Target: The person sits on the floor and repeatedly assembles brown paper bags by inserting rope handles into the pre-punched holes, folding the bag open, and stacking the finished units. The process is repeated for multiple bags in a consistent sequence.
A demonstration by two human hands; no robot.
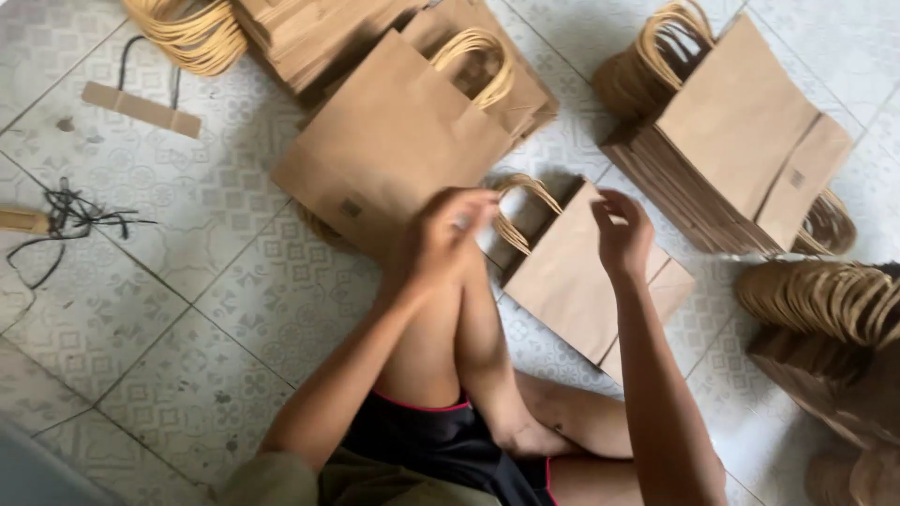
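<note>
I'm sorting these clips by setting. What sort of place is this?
Probably a home or small workshop floor used for handwork: patterned floor tiles, stacks of brown paper bags, and loose handle cords lying about.

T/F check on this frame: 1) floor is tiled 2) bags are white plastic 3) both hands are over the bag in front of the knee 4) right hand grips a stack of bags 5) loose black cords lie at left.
1) True: the patterned tile floor shows.
2) False: the bags are brown paper with twisted paper handles; see the stack.
3) True: left hand and right hand hover over the flat bag.
4) False: it is beside the flat bag, apart from that stack.
5) True: black cords lie there.
</note>
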